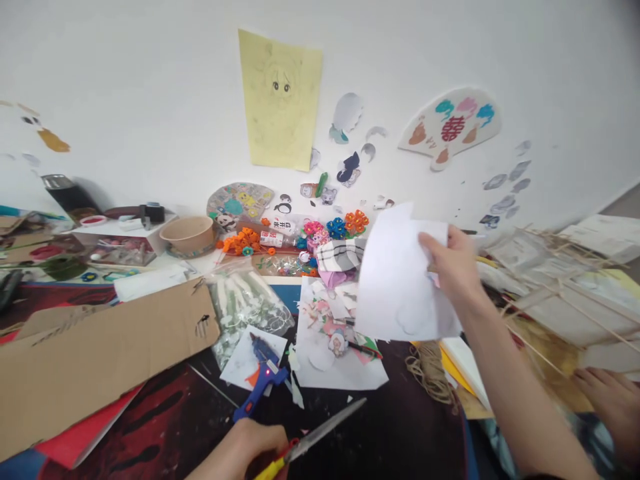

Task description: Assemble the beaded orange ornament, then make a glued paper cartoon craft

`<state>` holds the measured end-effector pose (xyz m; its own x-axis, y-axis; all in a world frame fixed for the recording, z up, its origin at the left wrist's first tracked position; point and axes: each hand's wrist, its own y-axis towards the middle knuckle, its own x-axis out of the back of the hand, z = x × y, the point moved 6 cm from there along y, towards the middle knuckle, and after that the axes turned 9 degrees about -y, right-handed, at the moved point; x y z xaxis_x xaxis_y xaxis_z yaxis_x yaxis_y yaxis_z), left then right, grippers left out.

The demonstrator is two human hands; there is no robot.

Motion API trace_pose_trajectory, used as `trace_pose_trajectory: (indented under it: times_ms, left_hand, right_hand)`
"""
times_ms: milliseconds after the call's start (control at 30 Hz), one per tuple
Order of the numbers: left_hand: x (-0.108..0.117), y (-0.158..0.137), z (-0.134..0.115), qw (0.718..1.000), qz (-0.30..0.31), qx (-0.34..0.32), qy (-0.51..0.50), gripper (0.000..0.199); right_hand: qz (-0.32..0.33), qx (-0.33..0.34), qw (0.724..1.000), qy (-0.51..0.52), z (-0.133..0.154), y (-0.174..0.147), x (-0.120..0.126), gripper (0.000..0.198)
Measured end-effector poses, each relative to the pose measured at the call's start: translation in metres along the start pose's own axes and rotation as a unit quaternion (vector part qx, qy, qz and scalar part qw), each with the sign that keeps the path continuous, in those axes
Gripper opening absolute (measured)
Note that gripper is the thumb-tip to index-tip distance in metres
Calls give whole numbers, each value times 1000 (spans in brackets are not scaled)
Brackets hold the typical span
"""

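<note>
My left hand [250, 448], at the table's front edge, is closed around a pair of scissors with yellow and red handles. The scissors' blades [327, 427] point up and to the right and look closed. My right hand [457, 260] pinches white paper [395, 287] along its upper right side, raised over the table. A faint scalloped outline shows near the lower edge. Partly behind it lies a white sheet [345, 378] with paper scraps and a small cut-out figure [337, 343]. Just beyond my left hand is a blue glue gun [263, 380] with a lit red light.
Cardboard [110, 353] covers the left side over red paper [90, 427]. A plastic bag [250, 297], a bowl [187, 235] and craft flowers [336, 229] stand farther back. Right are a twine bundle [431, 377], a stick frame [557, 290] and another person's hand [607, 397].
</note>
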<state>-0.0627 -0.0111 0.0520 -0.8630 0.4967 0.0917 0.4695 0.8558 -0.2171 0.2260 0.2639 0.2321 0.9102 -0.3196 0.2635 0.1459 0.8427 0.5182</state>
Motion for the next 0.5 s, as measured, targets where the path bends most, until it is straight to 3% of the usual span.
trace_pose_trajectory:
  times_ms: [200,367,500]
  left_hand:
    - [4,-18,12,998,-42,-10,-37,45]
    - [21,-29,12,995,-87,-15,-51,53]
    - [31,-33,17,990,-120,-21,-75,67]
  right_hand:
    - [67,-123,972,188,36,3,-108,31]
    - [78,-175,966,176,41,15,-190,13]
    - [158,-153,968,119,39,9,-263,22]
